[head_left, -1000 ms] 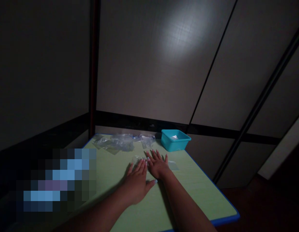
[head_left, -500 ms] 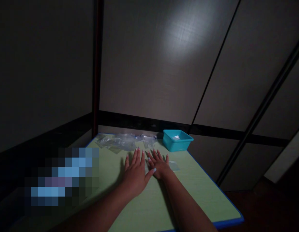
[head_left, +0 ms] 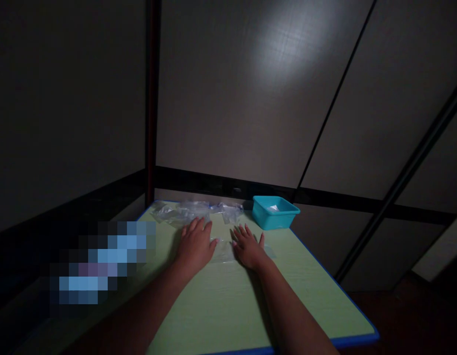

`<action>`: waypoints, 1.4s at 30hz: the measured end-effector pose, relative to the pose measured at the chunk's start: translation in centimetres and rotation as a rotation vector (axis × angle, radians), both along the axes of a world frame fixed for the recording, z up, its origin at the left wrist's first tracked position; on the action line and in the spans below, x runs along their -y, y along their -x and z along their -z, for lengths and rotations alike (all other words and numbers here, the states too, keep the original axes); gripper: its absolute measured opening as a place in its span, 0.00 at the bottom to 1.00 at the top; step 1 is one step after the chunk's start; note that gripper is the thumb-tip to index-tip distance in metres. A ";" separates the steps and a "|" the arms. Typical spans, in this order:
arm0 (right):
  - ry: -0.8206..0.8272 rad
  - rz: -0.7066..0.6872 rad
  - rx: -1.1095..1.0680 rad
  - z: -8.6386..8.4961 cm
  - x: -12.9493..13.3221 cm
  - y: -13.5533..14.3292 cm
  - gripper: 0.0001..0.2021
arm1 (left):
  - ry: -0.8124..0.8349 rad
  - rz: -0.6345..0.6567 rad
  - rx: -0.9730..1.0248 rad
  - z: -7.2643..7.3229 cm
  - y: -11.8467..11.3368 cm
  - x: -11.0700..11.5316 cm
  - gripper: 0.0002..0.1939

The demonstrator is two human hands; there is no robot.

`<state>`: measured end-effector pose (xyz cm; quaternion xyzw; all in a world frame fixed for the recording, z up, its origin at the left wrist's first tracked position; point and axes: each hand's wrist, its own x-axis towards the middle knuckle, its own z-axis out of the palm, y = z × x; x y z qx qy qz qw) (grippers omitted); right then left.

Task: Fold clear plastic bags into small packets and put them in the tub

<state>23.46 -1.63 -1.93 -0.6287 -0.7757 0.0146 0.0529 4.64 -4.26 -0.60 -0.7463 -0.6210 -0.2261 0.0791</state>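
A clear plastic bag [head_left: 223,252] lies flat on the green table [head_left: 213,305], partly covered by my hands. My left hand [head_left: 194,245] rests palm down at its left end, fingers stretched forward and thumb out to the side. On its right part lies my right hand [head_left: 249,248], flat with the fingers spread. Neither hand grips anything. Just beyond my left fingertips is a heap of crumpled clear plastic bags [head_left: 189,211].
A turquoise plastic basket [head_left: 274,217] with something pale inside stands at the table's far right corner. Dark cabinet panels [head_left: 231,98] rise behind the table. A blue edge [head_left: 354,340] runs around the tabletop. A pixelated patch hides the left side.
My left hand has slid left, away from my right hand, uncovering the middle of the plastic bag. My right hand stays flat in nearly the same place. The view has shifted slightly.
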 end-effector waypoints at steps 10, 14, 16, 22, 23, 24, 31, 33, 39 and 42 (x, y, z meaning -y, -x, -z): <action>-0.079 0.113 0.027 0.1 0.3 2.2 0.32 | 0.214 -0.170 -0.005 1.9 2.4 -2.3 0.40; -0.049 0.096 0.053 0.3 0.4 2.8 0.32 | 0.296 -0.179 0.009 2.3 2.4 -2.7 0.39; -0.039 0.086 0.054 0.3 0.4 3.0 0.32 | 0.317 -0.204 0.019 2.5 2.4 -2.9 0.36; -0.039 0.104 0.046 0.1 0.6 3.2 0.32 | 0.330 -0.229 0.009 3.2 2.3 -3.3 0.35; -0.043 0.097 0.042 0.1 0.7 3.2 0.32 | 0.335 -0.226 0.011 3.2 2.4 -3.3 0.35; -0.043 0.092 0.039 0.1 0.7 3.2 0.32 | 0.340 -0.225 0.014 3.2 2.4 -3.3 0.35; 0.012 0.087 0.059 -0.2 0.9 3.1 0.32 | 0.369 -0.215 0.011 3.0 2.4 -3.2 0.34; 0.012 0.091 0.056 0.0 0.7 3.0 0.32 | 0.371 -0.210 0.010 3.1 2.4 -3.3 0.33; -0.018 0.068 0.007 0.7 0.3 2.7 0.32 | 0.363 -0.204 0.025 3.5 2.7 -3.6 0.32; -0.010 0.056 0.012 0.5 0.5 2.6 0.33 | 0.381 -0.204 0.027 3.5 2.7 -3.6 0.32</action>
